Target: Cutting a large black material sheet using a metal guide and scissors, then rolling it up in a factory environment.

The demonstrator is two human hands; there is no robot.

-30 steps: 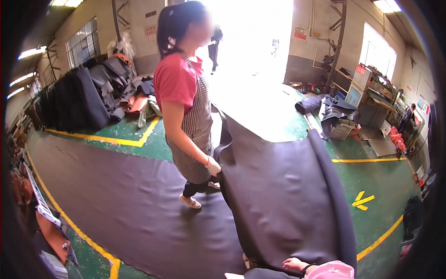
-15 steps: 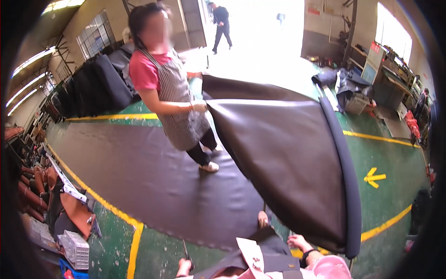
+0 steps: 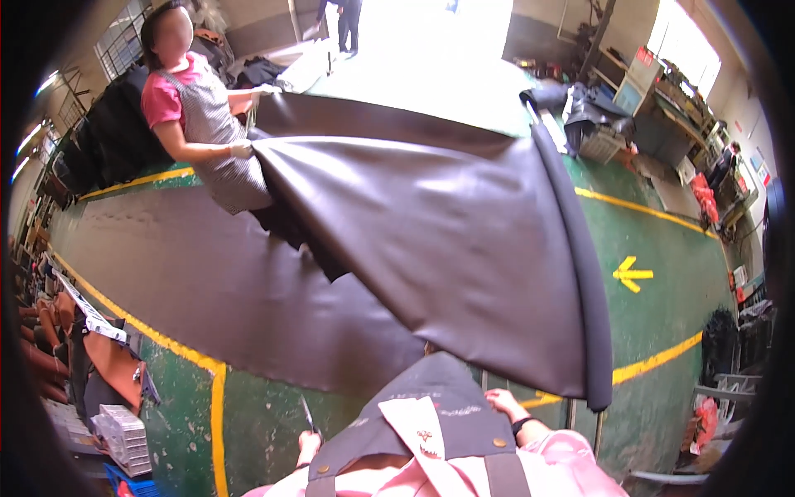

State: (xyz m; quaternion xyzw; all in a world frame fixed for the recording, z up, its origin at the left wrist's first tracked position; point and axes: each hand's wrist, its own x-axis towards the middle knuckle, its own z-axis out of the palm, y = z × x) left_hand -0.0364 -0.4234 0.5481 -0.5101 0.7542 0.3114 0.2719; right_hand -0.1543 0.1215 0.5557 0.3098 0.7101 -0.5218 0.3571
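My left hand (image 3: 308, 448) is closed round the dark handles of a pair of scissors (image 3: 307, 413), low in the view, with the pale blades pointing up and away from me. My right hand (image 3: 503, 403) is near the close end of the roll, just below the hanging sheet's lower edge. Its fingers look loosely bent and apart, and I see nothing in them. A wide dark brown sheet (image 3: 447, 232) comes off a long roll (image 3: 580, 273) on the right. A co-worker (image 3: 207, 124) in a striped apron grips the sheet's far-left edge with both hands.
More brown sheet (image 3: 190, 273) lies flat on the green floor (image 3: 662, 331). Metal bars (image 3: 571, 414) stand under the roll's near end. Folded orange-brown pieces (image 3: 112, 360) and a white crate (image 3: 122, 439) are at the left. A person (image 3: 348, 25) stands by the bright doorway.
The co-worker has moved left, pulling the sheet's edge along, so more of it stretches from the roll. My view has shifted. The scissors stay in my left hand.
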